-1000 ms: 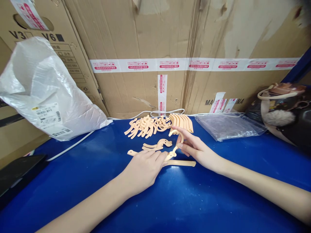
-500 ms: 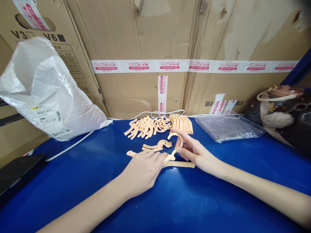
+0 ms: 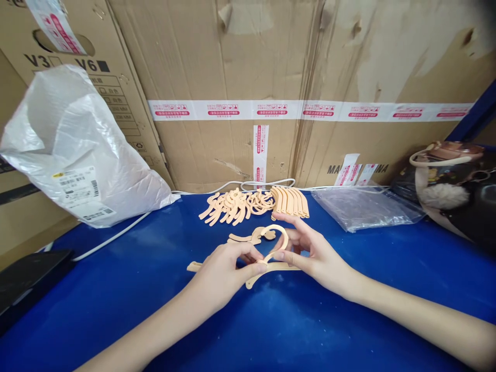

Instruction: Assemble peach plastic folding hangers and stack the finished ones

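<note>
Between my two hands is a beige folding hanger with a curved hook (image 3: 285, 236). My left hand (image 3: 227, 271) pinches it at the joint below the hook, thumb on top. The fingers and thumb of my right hand (image 3: 315, 253) close on the hook's right side. One hanger arm (image 3: 277, 266) stretches right beneath my right hand, and another arm end (image 3: 194, 266) sticks out left of my left hand. Just behind the hook lie loose hanger pieces (image 3: 241, 238), partly covered by it. The joint itself is mostly hidden by my left fingers.
Behind are a pile of hanger parts (image 3: 228, 206) and a neat row of hanger arms (image 3: 291, 201). A white plastic bag (image 3: 73, 150) stands left, above a black object (image 3: 33, 276). At right lie a clear bag (image 3: 364, 209) and a dark bag (image 3: 406, 178). Cardboard (image 3: 225, 150) backs the blue table (image 3: 310, 330).
My left hand has turned so that its thumb now presses at the joint. The hook has come lower and nearer, with the arm end tilted toward me. My right hand keeps its hold.
</note>
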`<state>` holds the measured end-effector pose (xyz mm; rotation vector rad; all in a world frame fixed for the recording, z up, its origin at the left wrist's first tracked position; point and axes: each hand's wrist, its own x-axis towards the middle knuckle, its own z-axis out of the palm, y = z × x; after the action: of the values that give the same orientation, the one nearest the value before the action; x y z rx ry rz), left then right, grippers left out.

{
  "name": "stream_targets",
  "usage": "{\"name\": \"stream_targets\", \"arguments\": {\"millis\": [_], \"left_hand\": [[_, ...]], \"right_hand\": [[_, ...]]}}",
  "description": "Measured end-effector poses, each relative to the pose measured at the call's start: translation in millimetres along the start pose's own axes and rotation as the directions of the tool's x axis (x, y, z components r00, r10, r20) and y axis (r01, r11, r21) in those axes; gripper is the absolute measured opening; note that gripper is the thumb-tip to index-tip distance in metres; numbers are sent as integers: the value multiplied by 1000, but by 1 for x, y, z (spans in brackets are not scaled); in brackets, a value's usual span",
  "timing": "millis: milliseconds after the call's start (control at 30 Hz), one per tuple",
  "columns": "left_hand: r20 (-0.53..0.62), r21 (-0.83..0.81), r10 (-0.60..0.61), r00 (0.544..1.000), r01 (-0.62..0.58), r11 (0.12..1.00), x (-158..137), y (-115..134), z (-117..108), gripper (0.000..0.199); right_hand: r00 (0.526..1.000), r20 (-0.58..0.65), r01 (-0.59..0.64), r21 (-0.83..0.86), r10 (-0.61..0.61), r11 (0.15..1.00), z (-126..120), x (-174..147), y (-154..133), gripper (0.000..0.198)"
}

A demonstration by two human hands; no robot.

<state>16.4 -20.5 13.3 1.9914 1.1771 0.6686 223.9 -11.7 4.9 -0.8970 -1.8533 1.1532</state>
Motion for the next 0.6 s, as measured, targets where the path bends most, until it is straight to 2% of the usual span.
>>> {"name": "stream_targets", "arguments": {"millis": [67, 100, 200, 267, 367, 467, 600], "left_hand": [[9, -125, -75, 997, 75, 989, 2, -3, -1, 18], [16, -188, -110, 994, 111, 976, 4, -3, -2, 19], [54, -357, -207, 977, 212, 910, 7, -1, -7, 23], [79, -425, -253, 964, 262, 866, 8, 2, -10, 27], [104, -494, -286, 953, 299, 817, 9, 6, -13, 29], [113, -575, -317, 942, 322, 752, 9, 6, -14, 26], [127, -660, -345, 930, 339, 670, 8, 3, -14, 25]], "right_hand": [[999, 36, 44, -188, -38, 981, -2, 0, 1, 47], [995, 74, 93, -316, -73, 944, -3, -1, 2, 42], [953, 251, 292, -615, -170, 733, -5, -2, 3, 30], [928, 321, 366, -701, -187, 613, -4, -2, 3, 24], [925, 321, 380, -773, -204, 508, -1, -2, 3, 25], [925, 293, 377, -784, -241, 494, 0, -2, 3, 26], [934, 254, 354, -747, -250, 563, -4, -3, 6, 24]]}}
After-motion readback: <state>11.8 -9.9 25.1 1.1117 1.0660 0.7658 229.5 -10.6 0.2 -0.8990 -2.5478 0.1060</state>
